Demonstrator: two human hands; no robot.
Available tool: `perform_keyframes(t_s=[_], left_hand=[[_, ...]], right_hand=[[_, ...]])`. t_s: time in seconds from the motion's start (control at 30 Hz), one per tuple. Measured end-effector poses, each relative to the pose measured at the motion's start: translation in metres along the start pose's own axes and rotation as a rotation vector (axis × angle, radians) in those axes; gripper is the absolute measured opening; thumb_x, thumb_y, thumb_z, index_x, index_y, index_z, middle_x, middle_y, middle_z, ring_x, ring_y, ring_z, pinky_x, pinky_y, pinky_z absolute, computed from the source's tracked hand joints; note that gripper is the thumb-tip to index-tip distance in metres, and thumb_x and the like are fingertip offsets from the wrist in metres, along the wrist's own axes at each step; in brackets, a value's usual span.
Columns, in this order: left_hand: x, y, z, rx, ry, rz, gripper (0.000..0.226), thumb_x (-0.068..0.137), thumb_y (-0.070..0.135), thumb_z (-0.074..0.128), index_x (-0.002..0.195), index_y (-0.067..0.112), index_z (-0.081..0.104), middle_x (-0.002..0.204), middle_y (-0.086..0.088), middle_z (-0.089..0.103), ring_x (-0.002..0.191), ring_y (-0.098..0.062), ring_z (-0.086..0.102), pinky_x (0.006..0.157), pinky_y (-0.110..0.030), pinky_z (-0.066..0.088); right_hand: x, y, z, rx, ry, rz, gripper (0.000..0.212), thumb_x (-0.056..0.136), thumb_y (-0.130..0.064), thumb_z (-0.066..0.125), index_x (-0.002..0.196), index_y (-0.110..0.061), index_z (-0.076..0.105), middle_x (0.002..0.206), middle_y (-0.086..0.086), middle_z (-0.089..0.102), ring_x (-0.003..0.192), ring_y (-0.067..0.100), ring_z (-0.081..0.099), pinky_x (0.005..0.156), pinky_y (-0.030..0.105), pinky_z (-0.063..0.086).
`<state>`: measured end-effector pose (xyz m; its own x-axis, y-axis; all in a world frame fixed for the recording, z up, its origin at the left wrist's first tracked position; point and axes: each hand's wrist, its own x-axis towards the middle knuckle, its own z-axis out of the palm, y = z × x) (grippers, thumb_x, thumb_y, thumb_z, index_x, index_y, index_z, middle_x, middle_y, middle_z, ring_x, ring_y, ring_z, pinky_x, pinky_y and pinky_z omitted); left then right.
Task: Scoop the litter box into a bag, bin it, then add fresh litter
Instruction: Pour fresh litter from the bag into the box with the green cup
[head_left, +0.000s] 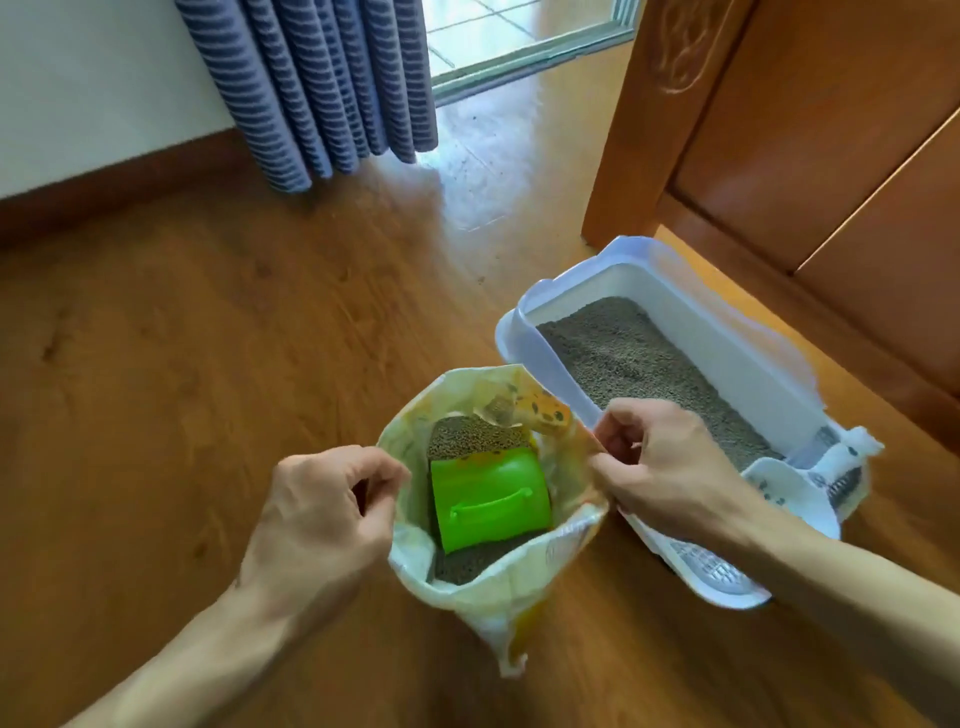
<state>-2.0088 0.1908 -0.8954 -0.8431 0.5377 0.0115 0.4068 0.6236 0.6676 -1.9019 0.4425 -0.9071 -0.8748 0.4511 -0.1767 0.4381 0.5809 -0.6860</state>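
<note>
Two hands pinch the bag's (511, 587) rim: left hand (322, 514) on its left edge, right hand (660, 462) on its right. Inside, a green scoop (488, 499) lies on grey litter. Just right sits the litter box (691, 343).

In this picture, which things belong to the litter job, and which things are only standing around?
For the job:
- litter bag, its mouth held open by the left hand and right hand
- green scoop lying on the litter inside the bag
- litter box, holding grey litter
- white slotted scoop at the box's near end

Only around:
- striped curtain
- wooden door
- wooden floor
</note>
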Motion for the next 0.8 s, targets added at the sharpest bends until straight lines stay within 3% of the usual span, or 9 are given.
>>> perform_keyframes(t_s=[0.17, 0.37, 0.43, 0.53, 0.6, 0.67, 0.8], left_hand=[[0.004, -0.021, 0.037, -0.025, 0.022, 0.166, 0.021, 0.08, 0.001, 0.073, 0.076, 0.021, 0.075, 0.068, 0.013, 0.069, 0.063, -0.007, 0.066, 0.053, -0.029, 0.05], [-0.004, -0.047, 0.073, -0.057, 0.107, 0.085, 0.024, 0.082, 0.0, 0.071, 0.072, 0.022, 0.072, 0.062, 0.015, 0.064, 0.063, -0.005, 0.062, 0.051, -0.013, 0.043], [-0.007, -0.044, 0.071, -0.068, 0.093, 0.048, 0.025, 0.083, 0.001, 0.07, 0.072, 0.023, 0.072, 0.062, 0.015, 0.064, 0.064, -0.006, 0.063, 0.05, -0.014, 0.043], [-0.004, -0.043, 0.072, -0.054, 0.099, 0.066, 0.023, 0.083, 0.002, 0.071, 0.073, 0.023, 0.072, 0.065, 0.015, 0.066, 0.065, -0.006, 0.063, 0.052, -0.019, 0.046], [-0.003, -0.042, 0.074, -0.06, 0.116, 0.072, 0.02, 0.083, 0.004, 0.072, 0.075, 0.023, 0.073, 0.067, 0.016, 0.067, 0.067, -0.004, 0.064, 0.054, -0.021, 0.048], [-0.004, -0.042, 0.073, -0.076, 0.121, 0.07, 0.019, 0.084, 0.004, 0.071, 0.076, 0.022, 0.074, 0.068, 0.016, 0.068, 0.068, -0.004, 0.065, 0.055, -0.023, 0.05], [-0.001, -0.044, 0.071, -0.083, 0.119, 0.05, 0.02, 0.082, 0.003, 0.072, 0.076, 0.022, 0.075, 0.067, 0.013, 0.068, 0.064, -0.006, 0.065, 0.054, -0.027, 0.051]], right_hand=[[0.021, 0.024, 0.007, -0.049, 0.004, -0.12, 0.017, 0.073, -0.003, 0.065, 0.064, -0.016, 0.06, 0.056, 0.005, 0.064, 0.052, 0.02, 0.061, 0.051, 0.037, 0.051], [0.021, 0.051, 0.025, -0.161, 0.016, -0.109, 0.021, 0.071, -0.003, 0.066, 0.062, -0.019, 0.056, 0.052, -0.002, 0.062, 0.049, 0.009, 0.057, 0.047, 0.025, 0.046], [0.019, 0.046, 0.02, -0.198, -0.025, -0.113, 0.021, 0.07, -0.005, 0.067, 0.061, -0.019, 0.055, 0.053, -0.003, 0.06, 0.05, 0.01, 0.055, 0.047, 0.023, 0.044], [0.025, 0.036, 0.014, -0.344, -0.054, -0.196, 0.012, 0.07, -0.015, 0.065, 0.068, -0.02, 0.054, 0.061, -0.004, 0.061, 0.059, 0.018, 0.059, 0.055, 0.037, 0.051], [0.031, 0.028, 0.015, -0.537, 0.032, -0.27, 0.016, 0.072, -0.024, 0.068, 0.083, -0.024, 0.056, 0.079, -0.004, 0.061, 0.073, 0.022, 0.059, 0.062, 0.036, 0.051], [0.031, 0.018, 0.027, -0.568, 0.098, -0.392, 0.031, 0.07, -0.029, 0.076, 0.096, -0.025, 0.06, 0.092, -0.001, 0.056, 0.086, 0.022, 0.053, 0.07, 0.033, 0.046], [0.023, 0.006, 0.061, -0.522, -0.123, -0.582, 0.035, 0.073, -0.041, 0.076, 0.102, -0.025, 0.065, 0.097, -0.003, 0.06, 0.095, 0.022, 0.053, 0.082, 0.039, 0.047]])
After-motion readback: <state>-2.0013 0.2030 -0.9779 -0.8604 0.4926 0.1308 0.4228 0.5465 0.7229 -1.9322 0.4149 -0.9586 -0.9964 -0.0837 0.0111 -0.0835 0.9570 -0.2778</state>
